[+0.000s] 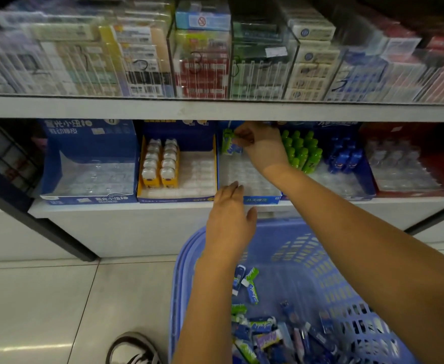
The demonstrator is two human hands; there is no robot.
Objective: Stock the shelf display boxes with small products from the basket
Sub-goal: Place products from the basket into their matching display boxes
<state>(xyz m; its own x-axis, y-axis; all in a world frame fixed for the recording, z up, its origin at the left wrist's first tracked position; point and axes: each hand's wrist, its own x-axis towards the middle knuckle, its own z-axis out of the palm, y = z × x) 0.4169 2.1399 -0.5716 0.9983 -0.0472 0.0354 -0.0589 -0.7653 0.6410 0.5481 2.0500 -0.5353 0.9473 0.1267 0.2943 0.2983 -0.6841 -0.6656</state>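
The right hand (261,147) reaches under the shelf (110,107), its fingertips pinching a green-and-blue product (230,147) upright at the back left of the middle display box (261,199). The left hand (228,216) hangs over the box's front edge, fingers loosely straight and holding nothing. More products (252,283) lie loose in the blue basket (186,261) on the floor below.

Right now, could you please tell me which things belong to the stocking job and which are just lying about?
Job: blue slatted plastic basket; green-and-blue small packet, pinched by right hand; blue cardboard display box.
Lying about: yellow cat-topped items; green plastic bottles; dark shoe.
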